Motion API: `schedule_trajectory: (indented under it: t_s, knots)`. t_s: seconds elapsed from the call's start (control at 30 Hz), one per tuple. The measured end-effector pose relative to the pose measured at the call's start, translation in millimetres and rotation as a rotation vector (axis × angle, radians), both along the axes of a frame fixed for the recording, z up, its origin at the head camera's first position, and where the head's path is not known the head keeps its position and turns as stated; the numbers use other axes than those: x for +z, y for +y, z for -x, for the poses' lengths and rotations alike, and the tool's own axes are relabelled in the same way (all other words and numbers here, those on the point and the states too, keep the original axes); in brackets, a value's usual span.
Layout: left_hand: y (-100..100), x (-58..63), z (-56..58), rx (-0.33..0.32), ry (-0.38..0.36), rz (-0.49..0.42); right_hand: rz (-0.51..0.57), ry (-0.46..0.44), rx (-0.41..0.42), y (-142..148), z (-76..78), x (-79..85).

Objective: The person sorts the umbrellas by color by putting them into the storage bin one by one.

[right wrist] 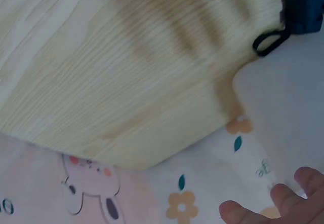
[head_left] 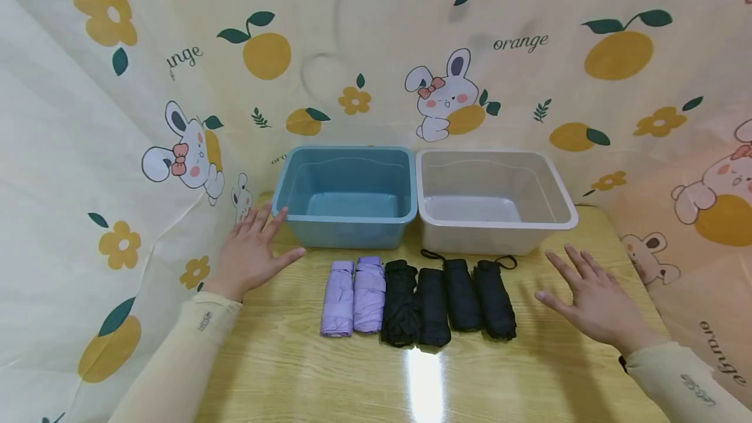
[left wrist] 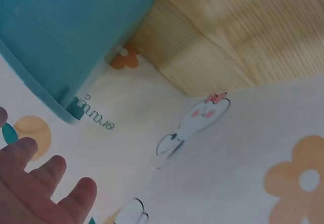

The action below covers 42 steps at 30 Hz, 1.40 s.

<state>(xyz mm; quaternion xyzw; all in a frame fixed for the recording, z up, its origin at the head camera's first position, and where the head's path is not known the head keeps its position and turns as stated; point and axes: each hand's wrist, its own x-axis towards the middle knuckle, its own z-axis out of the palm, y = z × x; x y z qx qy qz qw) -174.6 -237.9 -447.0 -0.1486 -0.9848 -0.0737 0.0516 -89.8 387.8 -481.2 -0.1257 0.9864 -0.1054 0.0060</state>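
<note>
In the head view a row of folded umbrellas lies on the wooden table. Two are purple, a left one (head_left: 337,300) and another (head_left: 369,297) beside it. Several black ones follow to the right, among them a crumpled one (head_left: 401,305) and the rightmost (head_left: 495,300), which has a wrist loop. My left hand (head_left: 252,253) hovers, fingers spread, by the front left corner of the blue bin (head_left: 346,232). To the right of the umbrellas my right hand (head_left: 596,302) is held in the air with spread fingers, holding nothing. Its fingertips (right wrist: 235,213) show in the right wrist view.
A whitish bin (head_left: 487,237) stands against the blue one's right side, behind the umbrellas; both bins' visible insides hold nothing. A printed cloth (head_left: 364,31) with rabbits and oranges hangs behind and at both sides. The wooden table (head_left: 329,384) reaches toward me, with a bright reflection.
</note>
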Motion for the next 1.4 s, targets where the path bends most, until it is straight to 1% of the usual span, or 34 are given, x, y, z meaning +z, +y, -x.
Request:
schedule_trajectory:
  t_s: [0.17, 0.4, 0.6, 0.8, 0.9, 1.1, 1.2, 1.4]
  knots:
    - [7.9, -2.0, 6.6, 0.01, -0.005, -0.012, 0.019, -0.01, 0.01, -17.8, 4.0, -6.9]
    - [10.5, -7.9, 15.4, 0.033, 0.009, -0.008, 0.03, -0.041, 0.036, -45.9, 9.4, -20.1]
    - [15.1, -11.6, 21.7, 0.039, 0.024, -0.021, 0.031, -0.066, 0.052, -65.1, 8.2, -34.5]
    - [17.9, -14.2, 23.6, 0.068, -0.002, -0.024, 0.052, -0.129, 0.042, -80.7, 6.5, -47.5]
    - [18.1, -16.0, 24.5, 0.081, 0.002, -0.034, 0.035, -0.141, 0.035, -84.3, 6.2, -54.9]
    - [17.6, -19.1, 27.1, 0.122, 0.068, -0.063, 0.013, -0.158, 0.039, -86.7, 6.7, -62.6]
    - [16.9, -21.0, 28.2, 0.148, 0.082, -0.07, 0.011, -0.168, 0.035, -86.8, 7.0, -65.5]
    - [16.7, -22.4, 30.7, 0.155, 0.096, -0.085, 0.026, -0.167, 0.037, -87.0, 6.6, -70.5]
